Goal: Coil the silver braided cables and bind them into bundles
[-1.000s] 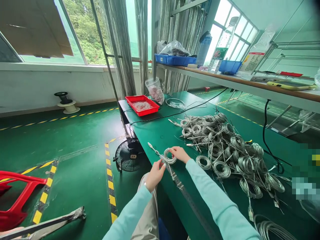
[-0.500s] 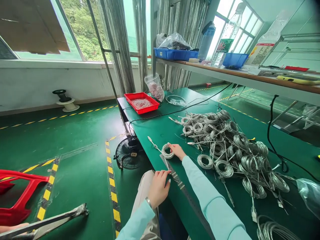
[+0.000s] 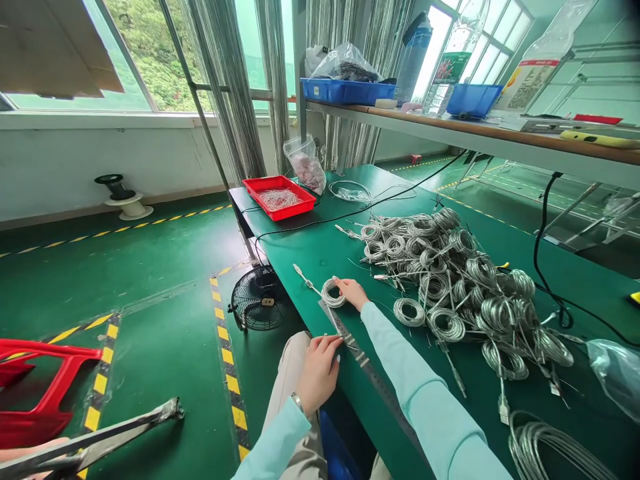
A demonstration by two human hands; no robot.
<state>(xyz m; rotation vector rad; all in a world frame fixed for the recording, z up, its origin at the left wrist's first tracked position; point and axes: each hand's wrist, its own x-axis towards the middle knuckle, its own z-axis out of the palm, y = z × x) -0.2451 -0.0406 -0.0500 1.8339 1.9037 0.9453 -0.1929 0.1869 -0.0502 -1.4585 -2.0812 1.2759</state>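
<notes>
Working at the green table (image 3: 300,241), we should keep the steel ruler (image 3: 379,385) steady under our left hand (image 3: 317,373), and the cable coil (image 3: 327,293) flat beside the ruler's far end. Our right hand (image 3: 353,292) pinches the coil's rim; whether the left grips anything, we cannot tell. We count one table, one heap of coils (image 3: 440,273) too tangled to number, one ruler, our two hands, one pinched coil, one white plug (image 3: 297,269) on its lead.
</notes>
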